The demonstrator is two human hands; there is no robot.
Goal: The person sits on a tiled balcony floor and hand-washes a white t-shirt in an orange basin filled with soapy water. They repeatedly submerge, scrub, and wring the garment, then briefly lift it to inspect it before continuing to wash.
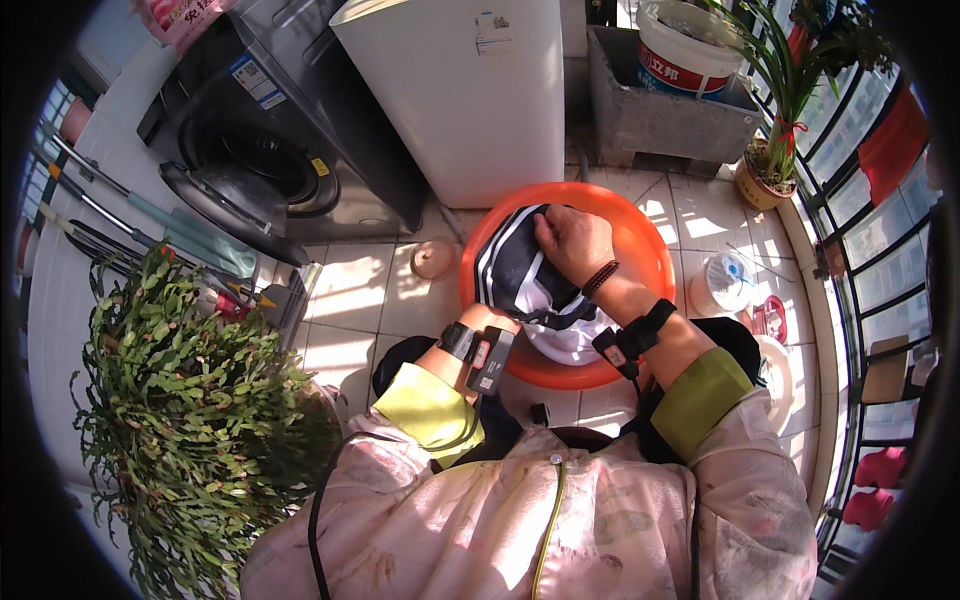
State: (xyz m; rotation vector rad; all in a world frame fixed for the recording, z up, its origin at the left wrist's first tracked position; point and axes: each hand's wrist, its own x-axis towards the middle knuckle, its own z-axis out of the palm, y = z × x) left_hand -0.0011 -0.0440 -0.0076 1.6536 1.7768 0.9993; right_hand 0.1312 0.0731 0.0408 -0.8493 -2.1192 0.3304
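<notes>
An orange plastic basin (pixel 660 247) stands on the floor before me. In it lies a dark garment with white stripes (pixel 499 259), next to a white cloth (pixel 566 341). My right hand (pixel 577 238) is closed in a fist on the dark garment's upper edge, towards the basin's far side. My left hand (pixel 501 318) reaches in over the near left rim; its fingers are hidden by the garment. Both forearms wear strapped black devices, the left one (pixel 491 360) and the right one (pixel 634 337).
Behind the basin stand a front-load washing machine (pixel 360 202) with its door open, a white appliance (pixel 480 120) and a stone sink (pixel 667 127) holding a bucket (pixel 686 52). A bushy potted plant (pixel 202 420) is at left. A white tub (pixel 720 285) sits at right, by the barred window.
</notes>
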